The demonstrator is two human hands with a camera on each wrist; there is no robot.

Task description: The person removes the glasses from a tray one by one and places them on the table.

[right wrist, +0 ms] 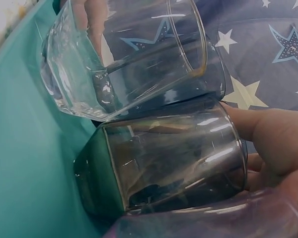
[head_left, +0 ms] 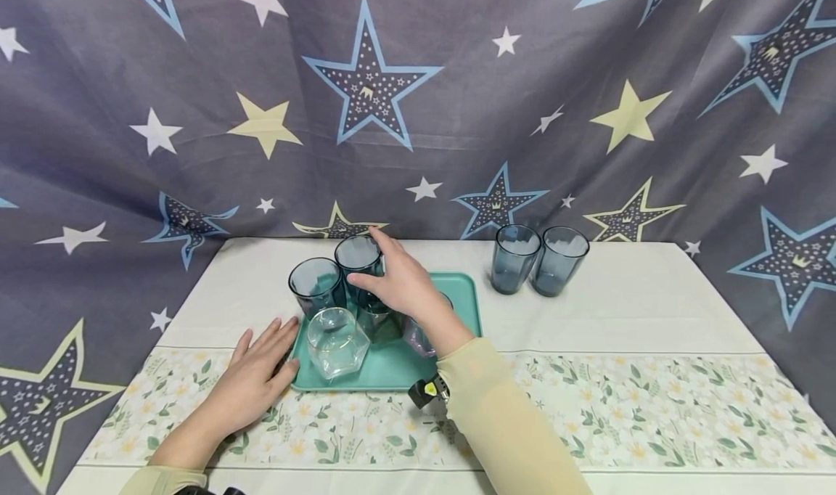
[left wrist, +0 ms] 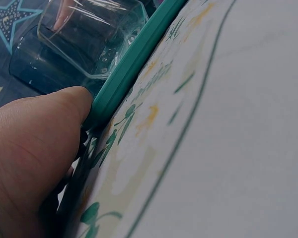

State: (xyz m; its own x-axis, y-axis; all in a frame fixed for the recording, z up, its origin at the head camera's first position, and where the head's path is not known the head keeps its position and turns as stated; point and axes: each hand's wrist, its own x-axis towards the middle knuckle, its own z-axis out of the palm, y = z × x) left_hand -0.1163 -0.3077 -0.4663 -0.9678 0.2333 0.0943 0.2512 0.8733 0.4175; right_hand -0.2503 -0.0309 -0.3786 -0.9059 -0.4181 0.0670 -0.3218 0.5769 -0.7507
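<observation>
A teal tray [head_left: 398,371] carries several glasses. At its back, my right hand [head_left: 406,284] holds a dark blue glass [head_left: 359,252] between thumb and fingers. Another blue glass [head_left: 316,281] stands just left of it. In front are a clear glass [head_left: 336,344] with a faceted base, a greyish glass [right wrist: 174,163] and a purple-tinted glass [right wrist: 213,218], the last partly hidden by my right arm in the head view. My left hand [head_left: 261,371] rests at the tray's left edge, fingers extended; its thumb [left wrist: 72,101] touches the rim in the left wrist view.
Two more blue glasses [head_left: 516,259] stand side by side on the table, right of the tray. A white tablecloth with a floral band [head_left: 627,408] covers the table. Behind it hangs a grey curtain [head_left: 457,132] with stars.
</observation>
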